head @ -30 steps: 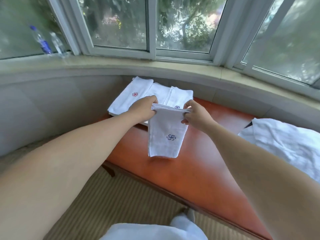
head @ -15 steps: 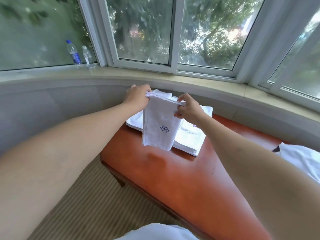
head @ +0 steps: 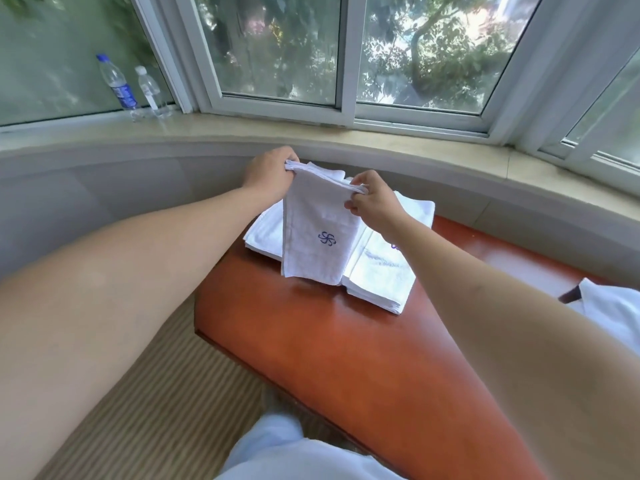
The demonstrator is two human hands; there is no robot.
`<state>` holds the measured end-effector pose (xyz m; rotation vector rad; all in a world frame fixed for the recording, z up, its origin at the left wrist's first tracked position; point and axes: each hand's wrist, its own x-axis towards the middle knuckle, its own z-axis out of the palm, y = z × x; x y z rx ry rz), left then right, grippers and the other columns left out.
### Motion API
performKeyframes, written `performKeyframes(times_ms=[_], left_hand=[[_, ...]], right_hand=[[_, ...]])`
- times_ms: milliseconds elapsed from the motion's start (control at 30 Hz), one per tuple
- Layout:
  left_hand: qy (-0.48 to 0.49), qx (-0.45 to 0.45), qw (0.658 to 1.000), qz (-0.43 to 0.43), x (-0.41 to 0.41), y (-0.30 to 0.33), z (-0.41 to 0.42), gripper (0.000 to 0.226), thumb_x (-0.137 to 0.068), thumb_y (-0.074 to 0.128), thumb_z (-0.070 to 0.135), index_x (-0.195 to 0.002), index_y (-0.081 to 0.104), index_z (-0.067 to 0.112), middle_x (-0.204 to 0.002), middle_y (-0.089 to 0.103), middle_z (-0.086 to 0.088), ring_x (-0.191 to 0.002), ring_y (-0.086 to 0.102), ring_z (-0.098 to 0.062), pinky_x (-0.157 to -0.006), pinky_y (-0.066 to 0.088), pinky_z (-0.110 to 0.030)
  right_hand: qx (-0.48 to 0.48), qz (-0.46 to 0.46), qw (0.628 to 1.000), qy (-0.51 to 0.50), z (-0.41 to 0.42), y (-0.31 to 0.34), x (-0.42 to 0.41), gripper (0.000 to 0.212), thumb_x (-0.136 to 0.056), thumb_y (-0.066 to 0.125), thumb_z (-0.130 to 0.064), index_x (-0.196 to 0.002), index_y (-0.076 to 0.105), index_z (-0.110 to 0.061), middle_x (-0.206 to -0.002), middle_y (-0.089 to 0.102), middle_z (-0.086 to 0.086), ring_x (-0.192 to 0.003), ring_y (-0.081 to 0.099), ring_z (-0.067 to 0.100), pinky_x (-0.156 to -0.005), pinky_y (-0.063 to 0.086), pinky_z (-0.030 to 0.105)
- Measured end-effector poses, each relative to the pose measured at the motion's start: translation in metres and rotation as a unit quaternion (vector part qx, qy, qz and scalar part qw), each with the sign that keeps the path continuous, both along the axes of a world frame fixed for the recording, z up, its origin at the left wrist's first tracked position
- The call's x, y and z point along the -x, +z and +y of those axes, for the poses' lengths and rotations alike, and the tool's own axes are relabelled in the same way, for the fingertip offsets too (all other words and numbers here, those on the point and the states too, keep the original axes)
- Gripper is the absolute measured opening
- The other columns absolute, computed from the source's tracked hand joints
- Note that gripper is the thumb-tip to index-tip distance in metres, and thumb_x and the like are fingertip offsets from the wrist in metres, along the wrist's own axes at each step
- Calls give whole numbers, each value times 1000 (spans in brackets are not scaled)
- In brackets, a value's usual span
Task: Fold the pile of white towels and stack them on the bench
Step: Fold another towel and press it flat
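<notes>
A folded white towel [head: 320, 233] with a blue pinwheel logo hangs upright above the far end of the red-brown bench [head: 346, 348]. My left hand [head: 268, 173] pinches its top left corner and my right hand [head: 375, 202] pinches its top right corner. Its lower edge touches or hovers just over the stacks of folded white towels [head: 382, 275] lying on the bench behind it. The hanging towel hides part of those stacks. A pile of unfolded white towels [head: 613, 310] lies at the bench's right end, mostly out of frame.
A stone window sill [head: 415, 143] curves behind the bench, with two plastic bottles [head: 119, 84] standing at its left. Striped carpet [head: 156, 410] covers the floor left of the bench. My white-clad leg [head: 277, 448] shows at the bottom.
Both hands carried the hanging towel away from me and left, from over the bare bench to over the folded stacks. The view swung up and left.
</notes>
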<state>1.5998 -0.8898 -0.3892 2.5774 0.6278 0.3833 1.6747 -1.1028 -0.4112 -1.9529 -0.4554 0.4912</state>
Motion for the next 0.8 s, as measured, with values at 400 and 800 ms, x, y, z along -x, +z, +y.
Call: performKeyframes(times_ms=[400,800], left_hand=[[-79,65,993,59,-144,-60,66,22,-94,51,15,-107,67,25,-109,70,2,-100,62,-26,-79,48,-36],[-141,190,968,84,-270,-158,106,36,-101,54,22,-136,58,27,-133,62,8,-118,59,-17,-86,41,-26]], right_hand=[[73,21,993,-92,57,-48,-102,24,-90,45,-7,-108,53,-22,-101,70,14,-84,66,29,-68,53,41],[87,86,969,-217,98,-136,-209,44,-90,47,-11,-128,50,-33,-122,60,2,-74,56,4,-58,46,19]])
